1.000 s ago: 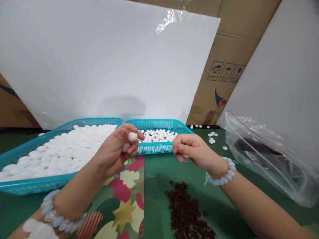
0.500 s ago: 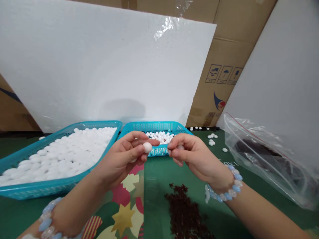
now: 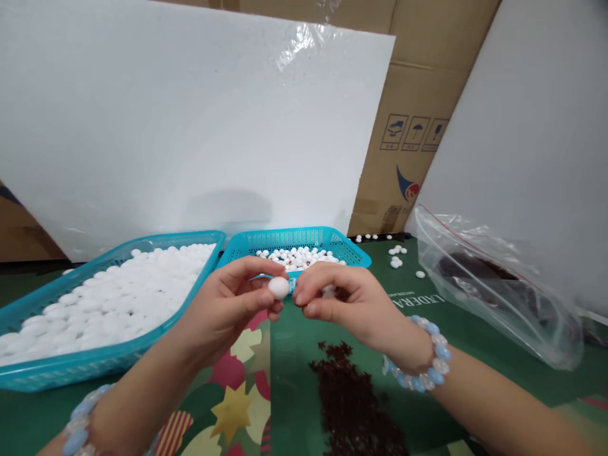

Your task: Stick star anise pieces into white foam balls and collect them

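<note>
White foam board (image 3: pixel 190 114) fills upper left and centre of the frame, cardboard box (image 3: pixel 408 120) behind it at upper right. Green surface (image 3: pixel 294 380) covers the bottom, with a colourful print at lower centre. Large teal tray (image 3: pixel 28 373) at left, full of white beads. Clear zip bag (image 3: pixel 494 285) at right, dark material inside. Small teal basket (image 3: pixel 332 237) at centre, holding white beads with dark spots. Dark brown heap (image 3: pixel 351 405) of small bits at lower centre. Left hand (image 3: pixel 228 310) at centre, grip narrow, thumb and fingers pinching 1 white bead (image 3: pixel 278 287). Right hand (image 3: pixel 346 304) just beside it, fingertips touching or nearly touching the bead; fingers curled, cannot tell what they hold. Beaded bracelet on each wrist. Loose beads (image 3: pixel 394 253) on the surface right of basket.
</note>
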